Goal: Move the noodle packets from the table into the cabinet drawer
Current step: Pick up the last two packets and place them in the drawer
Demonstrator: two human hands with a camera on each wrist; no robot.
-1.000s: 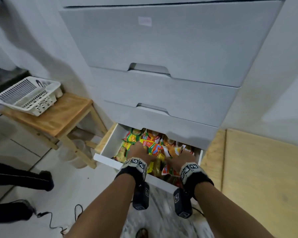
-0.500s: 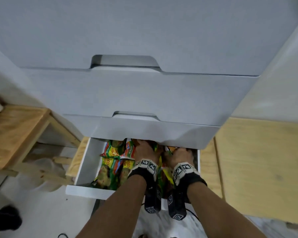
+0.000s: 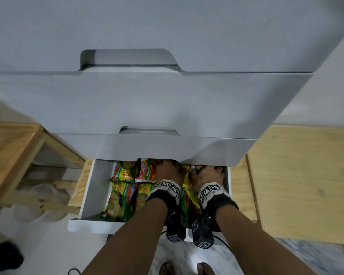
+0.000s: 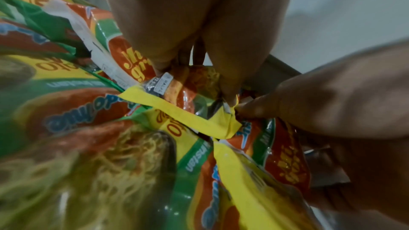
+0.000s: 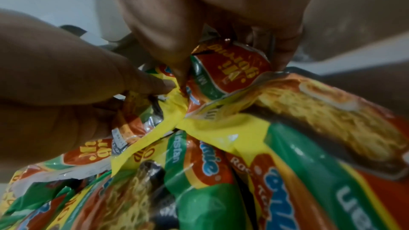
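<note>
The white bottom drawer [image 3: 90,197] of the grey cabinet [image 3: 167,108] is pulled out and holds several green, red and yellow noodle packets [image 3: 125,193]. Both my hands reach into its back part, partly under the drawer front above. My left hand [image 3: 165,171] sits on the middle packets; in the left wrist view its fingers and thumb [image 4: 232,106] pinch the yellow seam of a packet [image 4: 190,116]. My right hand [image 3: 207,174] is at the drawer's right side; in the right wrist view its thumb and forefinger [image 5: 177,85] pinch a packet's yellow edge [image 5: 168,121].
A wooden table [image 3: 10,147] stands left of the drawer, with a clear plastic bag [image 3: 42,195] beneath it. A pale wooden board [image 3: 302,175] lies to the right. My bare feet [image 3: 167,268] stand on the floor below. A dark shoe-like shape [image 3: 4,255] is at the lower left.
My head has come closer to the cabinet and lower. Both hands have slid deeper toward the back of the drawer, staying on the packets.
</note>
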